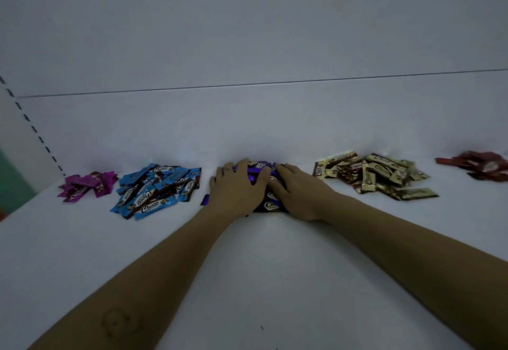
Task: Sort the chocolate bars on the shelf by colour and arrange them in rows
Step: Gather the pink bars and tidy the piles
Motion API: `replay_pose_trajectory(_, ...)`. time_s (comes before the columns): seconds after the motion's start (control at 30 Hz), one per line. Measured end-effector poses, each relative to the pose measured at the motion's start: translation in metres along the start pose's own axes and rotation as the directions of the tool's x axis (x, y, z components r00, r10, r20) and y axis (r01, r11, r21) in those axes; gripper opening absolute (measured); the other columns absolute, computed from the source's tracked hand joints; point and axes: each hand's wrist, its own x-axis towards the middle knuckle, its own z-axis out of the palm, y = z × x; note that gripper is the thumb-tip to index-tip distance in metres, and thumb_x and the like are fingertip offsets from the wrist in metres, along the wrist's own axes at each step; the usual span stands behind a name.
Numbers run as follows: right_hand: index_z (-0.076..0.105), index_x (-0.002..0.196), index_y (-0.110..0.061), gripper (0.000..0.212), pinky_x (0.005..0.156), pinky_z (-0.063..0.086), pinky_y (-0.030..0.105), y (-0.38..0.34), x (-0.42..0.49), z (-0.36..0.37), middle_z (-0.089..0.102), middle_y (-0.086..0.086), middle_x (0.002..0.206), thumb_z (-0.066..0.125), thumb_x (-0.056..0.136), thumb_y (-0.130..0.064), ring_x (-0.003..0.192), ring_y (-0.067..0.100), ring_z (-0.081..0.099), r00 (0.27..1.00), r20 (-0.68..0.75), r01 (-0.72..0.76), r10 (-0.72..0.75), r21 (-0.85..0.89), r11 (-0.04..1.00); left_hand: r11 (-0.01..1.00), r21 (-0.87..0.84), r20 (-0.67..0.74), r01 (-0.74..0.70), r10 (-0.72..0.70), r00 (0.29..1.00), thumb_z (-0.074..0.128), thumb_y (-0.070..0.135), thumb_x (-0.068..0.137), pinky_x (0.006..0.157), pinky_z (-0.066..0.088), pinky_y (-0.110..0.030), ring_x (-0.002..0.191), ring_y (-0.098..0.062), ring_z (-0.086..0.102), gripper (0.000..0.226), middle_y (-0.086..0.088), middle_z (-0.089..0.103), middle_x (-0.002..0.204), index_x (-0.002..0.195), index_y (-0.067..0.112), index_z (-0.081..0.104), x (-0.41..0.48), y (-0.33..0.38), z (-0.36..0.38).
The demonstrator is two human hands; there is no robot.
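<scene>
Head view looks down at a white flat shelf board [261,272] with the bars already split by colour into loose heaps: crinkly magenta foil bars [86,185] far left, light blue "Choco" wrapped bars [156,190] next, dark purple foil-wrapped bars [270,204] in the middle, gold wrapped bars [376,176] to the right and red wrapped bars [478,168] at the edge of frame. Both hands are on the purple heap. The left hand [239,186] is draped over its left side and the right hand [299,194] over its right, fingers spread and only slightly bent, pressing down rather than pinching any single bar. So I reckon the sorting is mostly done and the step now is squaring this heap into a row. My tip would be to cup it from both sides and nudge inward gently, since those slick wrappers will probably slide over each other and squirt out. One purple corner [205,200] already pokes out just left of the left hand, so sweep that in too. Keep clear of the blue heap nearby.
</scene>
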Motion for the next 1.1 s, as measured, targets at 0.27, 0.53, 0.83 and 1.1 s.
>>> replay_pose_trajectory(0.27,0.020,0.152,-0.011,0.050,0.118,0.014,0.035,0.038,-0.024,-0.050,0.007,0.006,0.162,0.028,0.106,-0.028,0.148,0.019,0.007,0.999,-0.049,0.007,-0.002,0.096,0.995,0.998,-0.046,-0.099,0.049,-0.054,0.994,0.029,0.064,0.092,0.116,0.015,-0.053,0.140,-0.031,0.026,0.067,-0.014,0.031,0.151,0.144,0.023,0.034,0.002,0.022,0.002)
replay_pose_trajectory(0.53,0.050,0.132,-0.001,0.045,0.095,0.033,0.031,0.155,-0.059,-0.079,0.052,0.019,0.136,0.029,0.105,-0.029,0.124,0.030,0.046,0.878,-0.365,-0.198,0.310,0.312,0.929,0.972,-0.104,0.012,-0.209,0.211,0.977,0.030,0.059,0.096,0.120,0.002,-0.041,0.148,-0.021,-0.004,0.074,-0.007,0.000,0.161,0.153,0.016,0.010,-0.018,0.123,0.019)
replay_pose_trajectory(0.83,0.053,0.131,-0.008,0.050,0.103,0.036,0.036,0.193,-0.064,-0.053,0.055,0.011,0.134,0.029,0.103,-0.041,0.124,0.026,0.048,0.910,-0.219,-0.251,0.351,0.381,0.890,0.989,-0.128,0.065,0.075,-0.067,0.996,0.036,0.065,0.089,0.116,0.009,-0.053,0.144,-0.034,0.010,0.082,-0.018,0.023,0.153,0.146,0.007,0.025,0.008,0.190,0.080)
replay_pose_trajectory(1.1,0.055,0.124,-0.011,0.037,0.098,0.039,0.044,0.200,-0.053,-0.045,0.056,0.015,0.122,0.027,0.104,-0.024,0.113,0.031,0.049,0.930,-0.219,-0.217,0.295,0.323,0.921,0.971,-0.229,0.058,-0.061,0.076,0.995,0.037,0.051,0.097,0.111,0.027,-0.044,0.134,-0.032,0.032,0.062,-0.018,0.036,0.143,0.138,0.005,0.036,0.011,0.220,0.093)
